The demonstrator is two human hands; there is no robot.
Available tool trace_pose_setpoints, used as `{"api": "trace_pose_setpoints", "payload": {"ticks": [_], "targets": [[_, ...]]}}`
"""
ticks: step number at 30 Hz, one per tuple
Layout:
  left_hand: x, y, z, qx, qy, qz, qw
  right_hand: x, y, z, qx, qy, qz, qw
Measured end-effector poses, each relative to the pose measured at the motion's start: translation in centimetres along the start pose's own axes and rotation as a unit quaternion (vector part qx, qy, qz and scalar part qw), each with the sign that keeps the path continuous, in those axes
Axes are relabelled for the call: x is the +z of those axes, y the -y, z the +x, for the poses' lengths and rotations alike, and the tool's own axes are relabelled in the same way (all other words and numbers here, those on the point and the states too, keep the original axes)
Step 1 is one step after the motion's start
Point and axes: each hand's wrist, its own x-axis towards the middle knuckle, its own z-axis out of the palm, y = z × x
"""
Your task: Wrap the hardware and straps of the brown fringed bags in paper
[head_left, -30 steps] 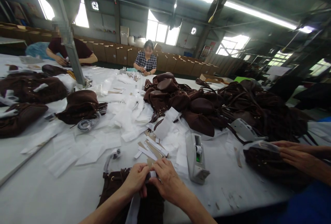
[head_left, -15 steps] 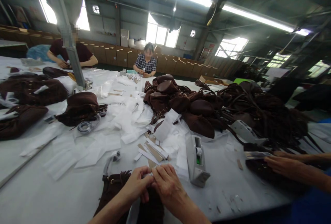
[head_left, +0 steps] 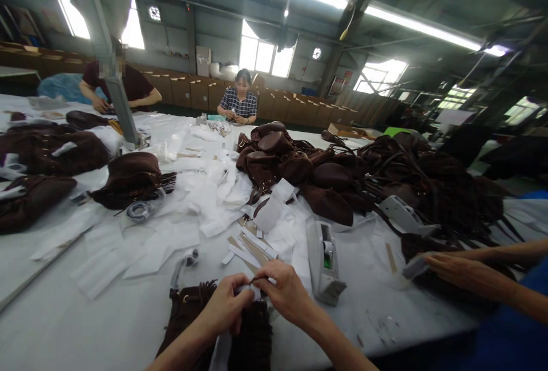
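Observation:
A dark brown fringed handbag point(head_left: 182, 317) lies at the table's front edge, under my hands. Closed over a strip of white wrapping point(head_left: 221, 351) that runs down across the bag, my left hand point(head_left: 226, 305) hides most of what it grips. My right hand point(head_left: 282, 291) pinches the thin end of a brown strap point(head_left: 256, 280) between thumb and forefinger, right beside the left fingertips. A wrapped strap piece point(head_left: 186, 261) sticks up from the bag's left corner. To the right of my right hand stands a grey tape dispenser point(head_left: 325, 268).
Cardboard strips point(head_left: 252, 248) and white paper sheets point(head_left: 162, 240) litter the middle. A large heap of brown bags point(head_left: 325, 177) spans the right; more bags point(head_left: 132, 180) sit left. A co-worker's hands point(head_left: 466, 274) work at the right edge. A metal post point(head_left: 115, 97) rises at left.
My right hand has turned from lying flat over the left fingers to pinching the strap end, slightly apart. The co-worker's hands at right have shifted slightly left with a clear-wrapped piece.

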Motion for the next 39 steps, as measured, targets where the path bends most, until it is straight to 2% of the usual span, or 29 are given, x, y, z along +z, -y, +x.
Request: {"api": "trace_pose_setpoints", "payload": {"ticks": [3,6,12,17,23,26,29,31,32,34,35,37,39], "targets": [[0.2,0.4,0.6,-0.021,-0.04,-0.07,0.997,0.5,-0.1,-0.5,-0.081,0.002,-0.09,0.993],[0.5,0.3,0.9,-0.045,-0.062,-0.133,0.988,1.3,-0.4,-1.0,-0.132,-0.018,-0.174,0.976],[0.3,-0.5,0.6,-0.107,-0.028,-0.231,0.967,2.2,-0.6,-1.4,-0.197,-0.077,-0.225,0.951],[-0.3,-0.7,0.6,-0.172,0.023,-0.295,0.94,1.5,-0.5,-1.7,-0.231,-0.07,-0.228,0.943],[-0.2,-0.7,0.5,-0.166,0.026,-0.308,0.936,1.9,-1.0,-2.4,-0.241,-0.14,-0.223,0.934],[0.3,-0.6,0.3,-0.161,0.022,-0.292,0.942,2.4,-0.9,-3.1,-0.221,-0.141,-0.229,0.938],[0.5,-0.4,0.1,-0.143,0.022,-0.278,0.95,1.2,-1.9,-4.1,-0.175,-0.138,-0.209,0.952],[0.2,0.1,0.2,-0.129,0.031,-0.277,0.952,-1.0,-3.9,-5.0,-0.075,-0.212,-0.172,0.959],[0.0,0.3,0.2,-0.128,0.038,-0.279,0.951,-2.4,-5.3,-5.7,0.009,-0.275,-0.141,0.951],[-0.4,1.0,0.4,-0.135,0.048,-0.286,0.947,-5.5,-8.3,-7.3,0.205,-0.399,-0.059,0.892],[-0.5,1.3,0.5,-0.137,0.053,-0.291,0.945,-6.8,-9.7,-8.2,0.284,-0.421,-0.016,0.862],[-0.5,1.8,0.6,-0.134,0.064,-0.302,0.942,-8.6,-11.9,-9.6,0.348,-0.408,0.026,0.844],[-0.4,2.1,0.6,-0.128,0.071,-0.305,0.941,-9.0,-13.2,-10.4,0.356,-0.371,0.05,0.856]]}}
